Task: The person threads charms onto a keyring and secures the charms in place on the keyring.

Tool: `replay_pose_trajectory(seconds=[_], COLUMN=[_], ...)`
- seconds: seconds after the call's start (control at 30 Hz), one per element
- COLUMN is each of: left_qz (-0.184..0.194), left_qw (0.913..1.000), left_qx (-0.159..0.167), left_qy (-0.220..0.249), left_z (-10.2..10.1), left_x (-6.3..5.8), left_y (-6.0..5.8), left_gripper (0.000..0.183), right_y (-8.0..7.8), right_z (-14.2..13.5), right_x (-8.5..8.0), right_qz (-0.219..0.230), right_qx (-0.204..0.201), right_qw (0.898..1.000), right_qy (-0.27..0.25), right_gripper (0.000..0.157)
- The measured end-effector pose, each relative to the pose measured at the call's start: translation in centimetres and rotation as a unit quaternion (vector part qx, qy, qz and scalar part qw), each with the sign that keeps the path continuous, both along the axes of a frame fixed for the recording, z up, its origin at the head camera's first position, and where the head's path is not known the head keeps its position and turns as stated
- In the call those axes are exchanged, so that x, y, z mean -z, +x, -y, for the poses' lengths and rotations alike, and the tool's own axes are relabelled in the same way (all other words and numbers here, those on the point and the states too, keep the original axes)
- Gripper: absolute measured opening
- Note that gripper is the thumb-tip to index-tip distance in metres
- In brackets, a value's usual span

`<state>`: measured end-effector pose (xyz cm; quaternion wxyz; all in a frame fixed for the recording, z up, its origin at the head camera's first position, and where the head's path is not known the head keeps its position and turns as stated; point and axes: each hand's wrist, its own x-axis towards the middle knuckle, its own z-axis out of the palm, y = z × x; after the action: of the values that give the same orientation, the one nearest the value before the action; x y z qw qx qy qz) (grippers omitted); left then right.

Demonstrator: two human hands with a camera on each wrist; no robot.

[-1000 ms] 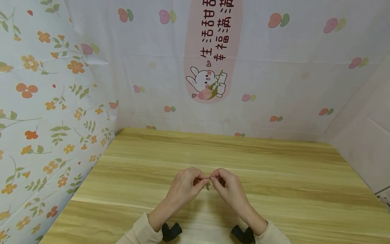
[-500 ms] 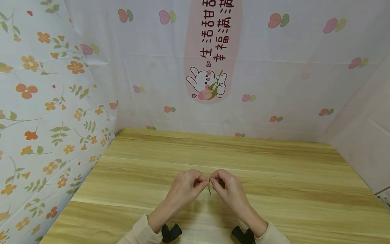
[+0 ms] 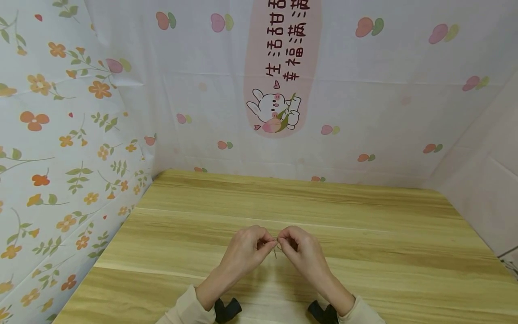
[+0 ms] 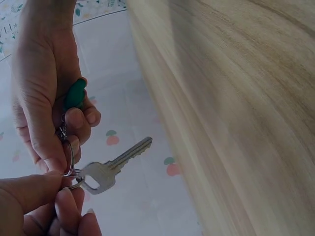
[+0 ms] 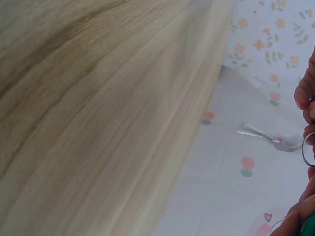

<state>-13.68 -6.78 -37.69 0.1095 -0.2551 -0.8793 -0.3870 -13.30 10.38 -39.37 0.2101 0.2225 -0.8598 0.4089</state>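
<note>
working the key ring point(image 4: 75, 186) against the metal loop point(image 4: 72, 156) appears to be the step in hand; a steady pinch would be called for next. the key ring is pinched by the left hand point(image 3: 248, 246), the metal loop by the right hand point(image 3: 301, 248), with a green fob point(image 4: 75, 94) tucked there. the key point(image 4: 100, 176) is hung between, over the near table point(image 3: 202, 198). on the far backdrop point(image 3: 356, 90), 生活甜甜 and 幸福满满 can be read, cut off above.

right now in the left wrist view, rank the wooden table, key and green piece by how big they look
Largest to smallest:
1. Wooden table
2. Key
3. Green piece, partly hidden, so its full size is unsure
</note>
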Motion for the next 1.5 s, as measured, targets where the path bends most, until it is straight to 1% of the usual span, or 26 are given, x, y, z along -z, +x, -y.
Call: replay_pose_trajectory(seconds=[0.1,0.3,0.4,0.47,0.63,0.7,0.77,0.9,0.97,1.07,1.23,1.3,1.37,1.5], left_qz=[-0.004,0.009,0.016,0.014,-0.005,-0.007,-0.003,0.014,0.02,0.018,0.0,-0.006,-0.005,0.01], left_qw=[1.0,0.9999,0.9998,0.9998,0.9999,0.9998,0.9999,0.9998,0.9997,0.9997,1.0,1.0,1.0,0.9998], left_qx=[0.0,0.011,0.013,0.011,0.0,0.0,0.003,0.014,0.015,0.013,0.001,-0.002,0.001,0.014], left_qy=[0.006,-0.002,-0.006,-0.004,0.01,0.016,0.017,0.001,-0.007,-0.009,0.001,0.004,0.005,0.002], left_z=[0.02,0.04,0.05,0.05,0.03,0.02,0.01,0.03,0.04,0.01,-0.12,-0.17,-0.2,-0.21], left_x=[0.06,0.04,0.01,0.03,0.16,0.18,0.16,0.04,0.02,0.02,0.09,0.12,0.1,0.03], left_y=[0.02,-0.07,-0.08,-0.05,0.1,0.13,0.11,0.06,0.05,0.09,0.16,0.18,0.19,0.21], left_gripper=[0.007,0.005,0.005,0.006,0.007,0.007,0.006,0.004,0.005,0.006,0.007,0.007,0.007,0.007], right_y=[-0.03,0.08,0.1,0.07,0.03,0.04,0.06,0.17,0.22,0.22,0.11,0.09,0.09,0.25], right_z=[-0.06,-0.06,0.0,0.03,0.01,-0.02,-0.05,-0.04,-0.01,0.01,-0.16,-0.27,-0.36,-0.4], right_x=[0.02,0.21,0.31,0.34,0.23,0.2,0.22,0.29,0.33,0.34,0.19,0.16,0.16,0.27], right_qz=[0.01,-0.031,-0.042,-0.04,-0.013,-0.01,-0.019,-0.057,-0.067,-0.06,-0.017,-0.008,-0.012,-0.048], right_qx=[0.001,-0.009,-0.01,-0.007,-0.003,-0.003,-0.005,-0.012,-0.012,-0.007,-0.008,-0.008,-0.009,-0.011], right_qw=[1.0,0.999,0.999,0.999,1.0,1.0,1.0,0.998,0.997,0.998,1.0,1.0,1.0,0.998], right_qy=[-0.005,0.021,0.029,0.027,0.003,-0.001,0.005,0.03,0.038,0.037,0.007,-0.001,0.001,0.025], right_gripper=[0.019,0.021,0.021,0.021,0.019,0.019,0.02,0.022,0.022,0.02,0.018,0.018,0.019,0.019])
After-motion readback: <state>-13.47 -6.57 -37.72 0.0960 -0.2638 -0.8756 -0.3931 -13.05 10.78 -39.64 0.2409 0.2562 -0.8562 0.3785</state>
